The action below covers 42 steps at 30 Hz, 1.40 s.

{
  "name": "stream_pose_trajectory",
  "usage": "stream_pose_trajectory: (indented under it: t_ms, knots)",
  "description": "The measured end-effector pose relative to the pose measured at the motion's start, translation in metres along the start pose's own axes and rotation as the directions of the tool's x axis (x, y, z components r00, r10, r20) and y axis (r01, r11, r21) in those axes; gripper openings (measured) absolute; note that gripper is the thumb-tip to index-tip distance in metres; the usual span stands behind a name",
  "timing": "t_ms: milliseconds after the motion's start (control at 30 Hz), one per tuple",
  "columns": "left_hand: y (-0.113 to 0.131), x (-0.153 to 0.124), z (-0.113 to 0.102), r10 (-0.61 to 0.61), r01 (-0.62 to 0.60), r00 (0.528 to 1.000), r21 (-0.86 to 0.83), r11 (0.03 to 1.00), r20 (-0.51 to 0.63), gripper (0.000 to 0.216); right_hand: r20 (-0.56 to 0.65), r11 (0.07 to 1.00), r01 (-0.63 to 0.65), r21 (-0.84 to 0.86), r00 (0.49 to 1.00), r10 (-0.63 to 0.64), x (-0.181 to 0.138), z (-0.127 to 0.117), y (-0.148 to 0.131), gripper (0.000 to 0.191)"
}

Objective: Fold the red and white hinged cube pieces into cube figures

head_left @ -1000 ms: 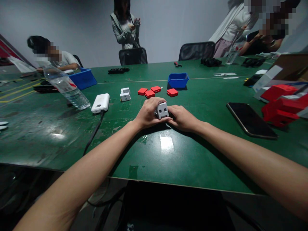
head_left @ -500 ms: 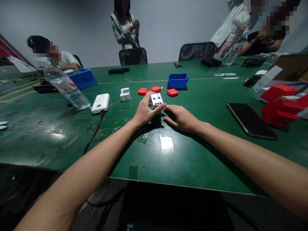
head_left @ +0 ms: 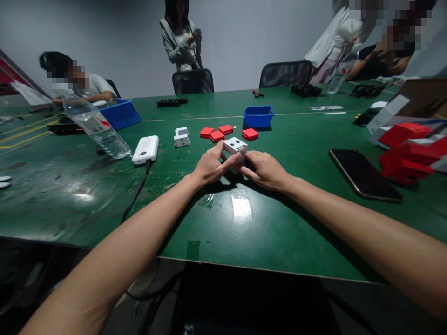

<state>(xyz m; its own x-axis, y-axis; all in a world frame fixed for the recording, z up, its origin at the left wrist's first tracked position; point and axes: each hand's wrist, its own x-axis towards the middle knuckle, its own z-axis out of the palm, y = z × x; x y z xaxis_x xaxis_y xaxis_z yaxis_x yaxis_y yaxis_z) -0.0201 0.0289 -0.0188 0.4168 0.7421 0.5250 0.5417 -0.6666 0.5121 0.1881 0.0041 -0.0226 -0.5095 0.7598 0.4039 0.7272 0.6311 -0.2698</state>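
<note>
A white block-shaped part point(head_left: 234, 145) with two dark square holes in its top is held low over the green table, tilted slightly. My left hand point(head_left: 211, 165) grips it from the left, thumb along the near side. My right hand point(head_left: 264, 168) has its thumb and fingertips pinched at the block's near right corner, where a small metallic detail shows. Just beyond lie several red blocks point(head_left: 217, 136). Left of them sits another white part point(head_left: 181, 137) with a notch in it.
A blue bin point(head_left: 259, 116) stands beyond the red blocks. To the left are a white power bank point(head_left: 145, 150) with a cable and a tilted water bottle point(head_left: 99, 130). A phone point(head_left: 363, 174) and larger red parts point(head_left: 407, 156) lie right. Other people are around the table.
The white block has shifted right and turned, its top now facing up more. My right hand has closed onto its corner; before, its fingertips were just beside it.
</note>
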Motion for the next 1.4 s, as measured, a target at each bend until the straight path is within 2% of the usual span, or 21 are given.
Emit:
stream_pose_trajectory:
  t_ms: [133, 267, 400, 533, 733, 833, 1067, 1233, 1400]
  knots:
    - [0.002, 0.0, 0.0, 0.109, -0.108, 0.994, 0.067, 0.992, -0.006, 0.054, -0.028, 0.996, -0.078, -0.036, 0.997, 0.077, 0.001, 0.0, -0.002, 0.033]
    - [0.006, 0.0, -0.001, 0.198, -0.198, 0.98, 0.061, 0.978, -0.007, 0.051, -0.079, 0.995, -0.083, 0.05, 0.993, 0.087, 0.003, 0.002, -0.001, 0.036]
    - [0.007, -0.001, 0.0, 0.215, -0.213, 0.976, 0.085, 0.973, -0.018, 0.054, -0.125, 0.99, -0.058, 0.129, 0.989, 0.074, 0.004, 0.004, 0.004, 0.033]
    - [0.006, -0.001, 0.001, 0.244, -0.239, 0.968, 0.079, 0.968, -0.054, 0.06, -0.128, 0.992, -0.078, 0.099, 0.988, 0.09, 0.003, 0.005, 0.005, 0.033]
    - [0.007, 0.001, 0.0, 0.317, -0.308, 0.947, 0.15, 0.94, -0.044, 0.043, -0.148, 0.998, -0.028, 0.062, 0.988, 0.037, 0.003, 0.005, 0.003, 0.032]
    - [0.003, 0.003, 0.002, 0.289, -0.277, 0.956, 0.17, 0.946, -0.052, 0.04, -0.154, 0.996, -0.047, 0.071, 0.986, 0.057, 0.003, 0.005, 0.002, 0.03]
    - [-0.02, 0.007, 0.002, 0.138, -0.128, 0.987, 0.118, 0.985, -0.078, 0.034, -0.208, 0.988, -0.068, 0.141, 0.973, 0.097, 0.003, 0.002, 0.002, 0.029]
    - [-0.025, 0.004, 0.0, 0.02, -0.04, 0.995, 0.221, 0.974, 0.095, 0.031, -0.217, 0.989, -0.053, 0.142, 0.973, 0.083, 0.004, 0.002, 0.004, 0.029]
    - [-0.014, 0.003, -0.002, -0.104, -0.009, 0.964, 0.418, 0.908, 0.246, 0.028, -0.254, 0.991, -0.024, 0.133, 0.965, 0.057, 0.003, 0.006, 0.007, 0.032]
